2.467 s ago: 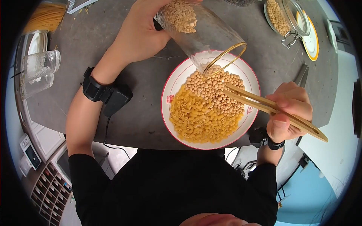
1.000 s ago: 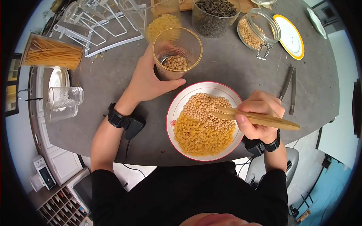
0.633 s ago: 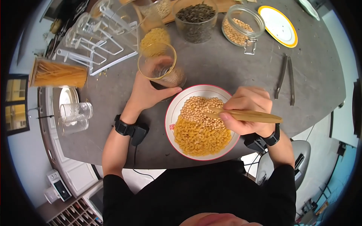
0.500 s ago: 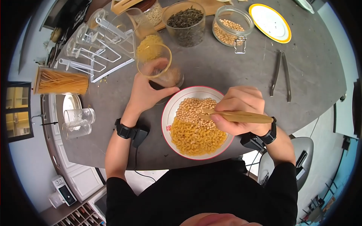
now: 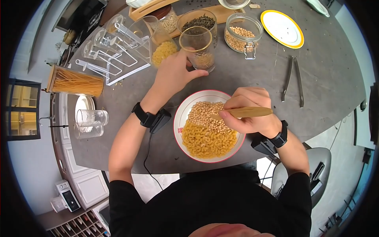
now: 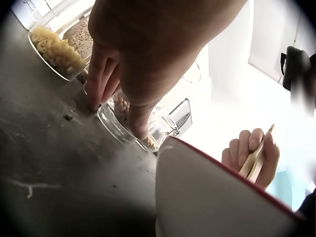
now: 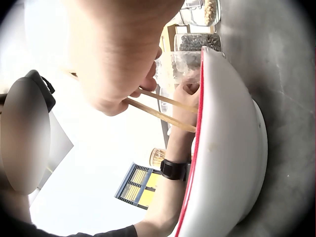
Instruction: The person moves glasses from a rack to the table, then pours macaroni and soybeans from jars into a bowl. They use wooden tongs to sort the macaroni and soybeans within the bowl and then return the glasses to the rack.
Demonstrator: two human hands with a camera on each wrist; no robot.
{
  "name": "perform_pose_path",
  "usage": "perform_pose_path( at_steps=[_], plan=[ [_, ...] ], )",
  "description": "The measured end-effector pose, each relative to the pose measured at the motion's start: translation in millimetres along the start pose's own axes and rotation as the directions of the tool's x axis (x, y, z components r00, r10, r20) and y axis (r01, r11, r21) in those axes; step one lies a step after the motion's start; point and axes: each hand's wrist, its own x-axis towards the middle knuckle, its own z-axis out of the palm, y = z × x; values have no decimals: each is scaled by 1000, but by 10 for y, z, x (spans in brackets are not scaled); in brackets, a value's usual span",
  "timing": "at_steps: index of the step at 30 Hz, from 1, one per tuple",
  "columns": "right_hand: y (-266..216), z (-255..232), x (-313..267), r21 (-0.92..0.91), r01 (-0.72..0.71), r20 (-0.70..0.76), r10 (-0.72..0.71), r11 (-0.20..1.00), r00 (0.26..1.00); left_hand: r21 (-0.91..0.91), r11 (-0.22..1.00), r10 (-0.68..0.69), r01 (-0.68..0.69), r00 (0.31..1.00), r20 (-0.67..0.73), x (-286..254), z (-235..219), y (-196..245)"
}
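My left hand (image 5: 173, 73) holds a gold-rimmed drinking glass (image 5: 205, 59), thumb on one side and fingers on the other. The glass stands upright behind the bowl, with pale round beans in its bottom. In the left wrist view, the glass base (image 6: 116, 126) is down at the table. My right hand (image 5: 250, 108) grips wooden tongs (image 5: 252, 112) over the red-rimmed white bowl (image 5: 179, 118). Their tips reach the beans (image 5: 201, 112) at the back of the bowl; yellow macaroni (image 5: 209, 142) fills the front. In the right wrist view, both tong arms (image 7: 165, 117) pass behind the bowl rim.
Behind the glass stand a container of dark dried leaves (image 5: 197, 19) and a macaroni container (image 5: 164, 51). A clip-top bean jar (image 5: 241, 37), yellow-rimmed plate (image 5: 282, 27) and metal tongs (image 5: 290, 81) lie right. Left are a white glass rack (image 5: 128, 75), spaghetti container (image 5: 75, 82) and glasses (image 5: 91, 118).
The glass was tilted over the bowl; my left hand has turned it upright and moved it back beside the leaf container. The right hand's wooden tongs stay at the beans.
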Motion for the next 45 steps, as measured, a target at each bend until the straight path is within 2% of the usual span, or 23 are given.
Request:
perform_pose_path(
  at_steps=[2, 5, 7, 8, 10, 11, 13, 14, 17, 19, 20, 22, 26, 27, 28, 31, 34, 35, 37, 38, 40, 44, 45],
  plan=[
    [10, 5, -5, -13, -4, 14, 4, 1000, 1000, 51, 998, 23, -23, 1000, 4, 19, 18, -32],
    [-12, 9, 11, 0, -16, 24, 16, 1000, 1000, -10, 1000, -17, 18, 999, 34, 19, 29, -38],
    [6, 18, -1, -5, -34, 35, 34, 999, 999, -252, 967, 36, -19, 997, 62, 29, 78, -110],
    [12, 14, -13, -16, -55, 40, 55, 998, 998, -256, 966, 29, -13, 998, 61, 5, 111, -121],
    [24, -6, -11, -18, -54, 54, 55, 998, 997, -431, 895, 94, -115, 993, -70, -34, 136, -105],
    [24, -6, -14, -19, -58, 61, 59, 998, 996, -430, 897, 82, -105, 994, -73, -57, 131, -100],
    [11, -8, -6, -18, -27, 61, 28, 999, 998, -255, 963, 72, -83, 996, -52, -103, 43, 2],
    [11, 1, 9, -19, 7, 57, -6, 1000, 998, -251, 967, 34, -51, 997, -71, -132, 20, 5],
    [-31, -8, 5, -33, -41, 73, 43, 999, 996, -197, 979, 9, -43, 985, -170, -110, 73, 41],
    [-5, -12, -26, -27, -27, 81, 29, 999, 996, -62, 994, 72, -93, 959, -274, 12, 214, 151],
    [12, -8, -13, -50, -30, 70, 33, 998, 997, -53, 997, 44, -63, 954, -296, 34, 207, 152],
    [9, -15, -25, -41, -23, 88, 27, 999, 996, -68, 997, 27, -39, 986, -163, 16, 132, 149],
    [25, 12, -21, -53, -37, 77, 41, 998, 996, -38, 998, 44, -48, 993, -107, -156, 18, 112],
    [21, 5, -26, -57, -43, 64, 46, 997, 997, 5, 984, 174, -179, 951, -255, -241, 43, 34],
    [9, -2, -32, -84, -57, 52, 61, 995, 997, 62, 951, 304, -304, 869, -390, -300, 29, 4],
    [6, 3, -15, -44, -77, 52, 79, 996, 996, 73, 931, 348, -358, 809, -474, -455, -126, -1],
    [6, -26, -9, -39, -40, 146, 45, 998, 988, 36, 933, 337, -357, 835, -436, -536, -288, 9],
    [19, -4, -16, -50, -41, 137, 47, 998, 989, 36, 928, 348, -370, 831, -433, -568, -332, 32],
    [34, 44, -25, -11, -53, 49, 53, 999, 997, -56, 964, 225, -261, 907, -356, -611, -394, 100],
    [29, 34, -14, -13, -53, 61, 54, 999, 997, -61, 956, 248, -286, 905, -345, -601, -427, 126],
    [31, 26, -8, -13, -52, 52, 52, 999, 997, -366, 884, 182, -291, 935, -304, -545, -474, 188],
    [42, 17, -36, 18, -69, 49, 68, 997, 996, -302, 897, 259, -324, 936, -237, -323, -502, 373],
    [41, 19, -37, 31, -70, 52, 68, 997, 996, -441, 884, 116, -154, 987, -113, -277, -477, 424]
  ],
)
